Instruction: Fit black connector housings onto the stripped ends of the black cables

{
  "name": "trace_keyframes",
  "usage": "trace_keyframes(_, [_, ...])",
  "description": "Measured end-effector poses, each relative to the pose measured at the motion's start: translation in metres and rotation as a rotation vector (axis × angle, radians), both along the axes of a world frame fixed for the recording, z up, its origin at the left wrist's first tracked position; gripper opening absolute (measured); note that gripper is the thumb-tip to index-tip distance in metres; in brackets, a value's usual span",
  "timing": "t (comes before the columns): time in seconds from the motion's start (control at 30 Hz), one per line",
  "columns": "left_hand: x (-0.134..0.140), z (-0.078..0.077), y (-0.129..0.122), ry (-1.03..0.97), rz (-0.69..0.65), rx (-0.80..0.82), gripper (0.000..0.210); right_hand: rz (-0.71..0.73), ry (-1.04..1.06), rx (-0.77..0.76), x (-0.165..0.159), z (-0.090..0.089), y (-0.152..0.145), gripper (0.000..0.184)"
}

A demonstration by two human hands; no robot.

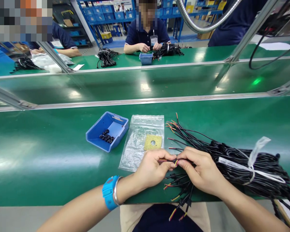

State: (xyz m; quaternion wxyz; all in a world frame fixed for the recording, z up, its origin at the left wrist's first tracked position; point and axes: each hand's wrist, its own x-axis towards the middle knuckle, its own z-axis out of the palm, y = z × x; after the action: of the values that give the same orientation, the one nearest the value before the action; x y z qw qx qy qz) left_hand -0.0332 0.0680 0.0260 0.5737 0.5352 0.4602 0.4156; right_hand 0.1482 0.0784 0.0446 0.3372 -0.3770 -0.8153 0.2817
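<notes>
Close together at the front of the green bench, my left hand (157, 164) and my right hand (199, 169) pinch one black cable (175, 160) whose red and yellow wires show between the fingertips. The left fingers close on the wire end; the right ones grip the cable just beside it. A small dark piece sits at the pinch, mostly hidden by fingers. Right of my hands lies a tied bundle of black cables (256, 164), with bared coloured wire ends fanning left. More cable ends with black fittings (183, 201) hang near the bench edge below my right hand.
A blue bin (91, 137) holds several small black parts (107, 137). Beside it lies a clear zip bag (131, 148) with a yellow square plate (148, 141) on it. A metal rail (140, 101) crosses behind. Across it, a person (145, 35) works at another cable bundle (169, 50).
</notes>
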Motion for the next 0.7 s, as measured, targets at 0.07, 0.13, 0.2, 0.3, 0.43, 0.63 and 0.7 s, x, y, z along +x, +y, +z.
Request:
trace_keyframes(0.07, [-0.006, 0.009, 0.005, 0.077, -0.063, 0.031, 0.005, 0.004, -0.024, -0.008, 0.0, 0.0, 0.0, 0.02])
trace_keyframes(0.13, [-0.022, 0.023, 0.015, 0.231, -0.244, 0.109, 0.008, 0.034, -0.094, -0.025, 0.0, -0.001, 0.0, 0.02])
trace_keyframes(0.2, [-0.047, 0.039, 0.027, 0.382, -0.448, 0.2, 0.016, 0.093, -0.215, -0.025, 0.0, -0.003, -0.001, 0.02])
trace_keyframes(0.3, [-0.09, 0.055, 0.046, 0.558, -0.101, 0.267, 0.024, 0.166, -0.407, 0.018, -0.002, -0.005, -0.002, 0.02])
trace_keyframes(0.43, [-0.135, 0.053, 0.066, 0.994, 0.263, 0.248, 0.031, 0.173, -0.486, 0.013, -0.002, -0.012, -0.001, 0.019])
trace_keyframes(0.63, [-0.152, 0.039, 0.081, 1.348, 0.045, 0.09, 0.041, 0.094, -0.44, 0.062, -0.002, -0.02, 0.002, 0.014])
trace_keyframes(0.7, [-0.152, 0.038, 0.082, 1.373, 0.033, 0.072, 0.04, 0.079, -0.398, 0.083, -0.003, -0.019, 0.002, 0.015])
